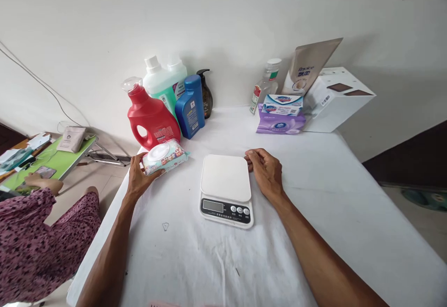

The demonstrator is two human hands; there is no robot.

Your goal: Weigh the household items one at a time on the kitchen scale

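Scale (226,189) centred on table (349,214); wipes pack (165,156) just left; bottles (167,99) behind pack; box (337,97) placed far right, by wall.

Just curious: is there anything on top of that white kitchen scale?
Nothing lies on the scale: its white platform is bare. The right hand rests beside its far right corner; whether it touches is unclear. The display looks blank.

A white-clothed table (349,190) is set against a plain white wall (226,13); a green folding table (66,160) is seen beside it.
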